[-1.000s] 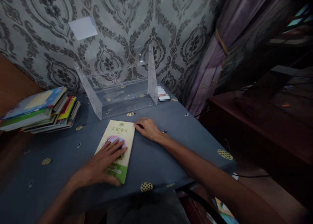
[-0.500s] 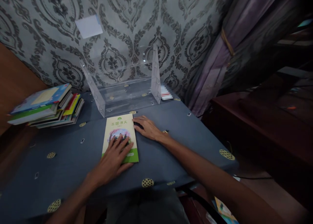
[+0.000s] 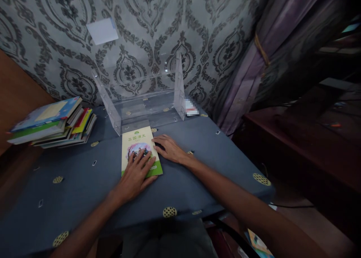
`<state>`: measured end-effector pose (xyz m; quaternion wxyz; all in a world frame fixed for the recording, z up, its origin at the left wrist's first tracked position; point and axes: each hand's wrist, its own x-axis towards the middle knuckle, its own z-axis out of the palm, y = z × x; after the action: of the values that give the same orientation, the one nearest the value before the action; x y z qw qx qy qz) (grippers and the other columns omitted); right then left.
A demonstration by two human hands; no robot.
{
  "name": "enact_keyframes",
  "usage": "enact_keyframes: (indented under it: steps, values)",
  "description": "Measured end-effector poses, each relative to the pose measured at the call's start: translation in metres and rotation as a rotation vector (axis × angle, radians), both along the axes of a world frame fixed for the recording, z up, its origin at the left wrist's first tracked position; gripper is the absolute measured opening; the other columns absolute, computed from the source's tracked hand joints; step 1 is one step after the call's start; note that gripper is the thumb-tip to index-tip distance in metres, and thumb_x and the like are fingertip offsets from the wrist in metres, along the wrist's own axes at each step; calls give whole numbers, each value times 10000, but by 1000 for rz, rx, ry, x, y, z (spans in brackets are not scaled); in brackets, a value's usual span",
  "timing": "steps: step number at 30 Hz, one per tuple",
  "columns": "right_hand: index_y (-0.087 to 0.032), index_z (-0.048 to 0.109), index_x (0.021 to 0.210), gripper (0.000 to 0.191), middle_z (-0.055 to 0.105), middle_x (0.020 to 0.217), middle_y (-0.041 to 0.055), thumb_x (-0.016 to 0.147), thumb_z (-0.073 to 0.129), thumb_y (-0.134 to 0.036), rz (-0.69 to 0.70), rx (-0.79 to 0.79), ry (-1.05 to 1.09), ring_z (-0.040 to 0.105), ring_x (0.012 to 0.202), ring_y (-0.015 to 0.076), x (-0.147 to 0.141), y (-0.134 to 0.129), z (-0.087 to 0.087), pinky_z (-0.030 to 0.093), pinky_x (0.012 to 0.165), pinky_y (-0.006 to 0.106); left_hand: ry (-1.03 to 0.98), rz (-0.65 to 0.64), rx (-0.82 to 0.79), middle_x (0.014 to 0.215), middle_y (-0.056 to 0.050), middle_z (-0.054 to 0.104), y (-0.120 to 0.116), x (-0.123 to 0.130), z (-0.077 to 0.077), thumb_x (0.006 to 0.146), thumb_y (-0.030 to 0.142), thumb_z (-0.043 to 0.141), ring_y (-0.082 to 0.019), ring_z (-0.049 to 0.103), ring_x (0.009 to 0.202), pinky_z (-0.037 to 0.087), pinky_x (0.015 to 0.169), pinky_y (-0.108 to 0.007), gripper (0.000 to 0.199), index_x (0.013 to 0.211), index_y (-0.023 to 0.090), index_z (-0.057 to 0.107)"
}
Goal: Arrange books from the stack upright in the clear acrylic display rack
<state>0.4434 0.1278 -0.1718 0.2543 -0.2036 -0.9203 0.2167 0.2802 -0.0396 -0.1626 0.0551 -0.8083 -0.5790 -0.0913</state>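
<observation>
A book (image 3: 137, 134) with a pale yellow and green cover lies flat on the table, its front cover facing up. My left hand (image 3: 137, 171) rests on the lower part of the cover with its fingers spread, hiding some of the picture. At the book's right edge is my right hand (image 3: 169, 148), palm down, fingers stretched toward the book and its fingertips at the edge. A clear acrylic rack (image 3: 179, 87) stands just behind the book, near the book's top edge.
A stack of books (image 3: 53, 122) sits at the left of the table (image 3: 208, 167), which has a blue pineapple-print cloth. Behind the rack rises a patterned wall. A pixelated item (image 3: 191, 107) lies right of the rack. A purple curtain (image 3: 239, 85) hangs at the right.
The book has slid away from me toward the rack and turned slightly anticlockwise. My left hand has moved forward with it; the right hand has barely shifted.
</observation>
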Motion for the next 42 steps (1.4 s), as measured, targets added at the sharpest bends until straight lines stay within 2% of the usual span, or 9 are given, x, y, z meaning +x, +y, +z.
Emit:
enact_keyframes:
  steps: [5, 9, 13, 15, 18, 22, 31, 36, 42]
  values:
    - [-144, 671, 1233, 315, 701, 1252, 155, 968, 536, -247, 19, -6, 25, 625, 1173, 263, 0, 1, -1, 460, 1043, 483, -40, -23, 51, 1518, -134, 506, 0, 0, -2, 998, 468, 489, -335, 337, 1485, 314, 1179, -611, 510, 1435, 208, 514]
    - [-122, 704, 1163, 300, 719, 1205, 165, 974, 505, -241, -5, -91, 104, 642, 1138, 254, 1, -2, 3, 449, 1044, 461, -103, -28, 92, 1436, -127, 593, -2, 1, 1, 989, 428, 519, -321, 445, 1424, 383, 1156, -582, 457, 1375, 188, 569]
    - [-134, 703, 1143, 316, 753, 951, 86, 974, 480, -281, -10, -360, 174, 671, 788, 176, 3, -8, 9, 531, 760, 317, -168, -26, 107, 1380, -114, 642, -2, 2, 3, 987, 384, 529, -305, 511, 1375, 411, 1142, -578, 407, 1342, 197, 598]
    - [-126, 703, 1103, 331, 713, 804, 41, 971, 473, -324, 58, -509, 173, 613, 619, 133, 3, -12, 12, 500, 612, 256, -178, -33, 118, 1360, -116, 655, -2, 3, 5, 986, 370, 530, -304, 529, 1358, 426, 1132, -572, 392, 1323, 187, 612]
    - [-126, 704, 1011, 339, 644, 699, -1, 957, 481, -375, 141, -632, 166, 537, 527, 97, 3, -16, 15, 439, 501, 202, -174, -36, 140, 1330, -123, 675, -2, 3, 7, 983, 362, 528, -315, 550, 1336, 445, 1115, -570, 369, 1275, 166, 641]
    - [-118, 702, 961, 315, 604, 637, -22, 932, 512, -368, 167, -672, 178, 472, 487, 74, 2, -16, 19, 390, 476, 181, -177, -29, 116, 1341, -108, 670, -2, 4, 10, 986, 342, 517, -309, 551, 1335, 438, 1123, -562, 362, 1281, 170, 638]
    - [-132, 685, 938, 301, 624, 628, -32, 859, 634, -418, 250, -792, 115, 450, 482, 65, 5, -12, 19, 348, 450, 174, -215, -29, 109, 1336, -100, 674, -3, 4, 11, 982, 313, 503, -296, 545, 1343, 428, 1130, -566, 368, 1306, 201, 636]
    - [-145, 642, 780, 361, 668, 662, -9, 830, 651, -502, 246, -810, 68, 434, 442, 51, 7, -10, 21, 331, 380, 162, -186, -33, 90, 1354, -109, 661, -3, 3, 12, 975, 307, 498, -309, 547, 1340, 424, 1132, -571, 379, 1295, 166, 642]
    - [-146, 639, 737, 392, 663, 598, -16, 820, 672, -527, 350, -836, -21, 405, 391, 43, 9, -15, 25, 314, 346, 158, -275, -48, 113, 1237, -80, 731, -3, 1, 13, 972, 231, 458, -289, 597, 1289, 452, 1102, -569, 328, 1171, 191, 715]
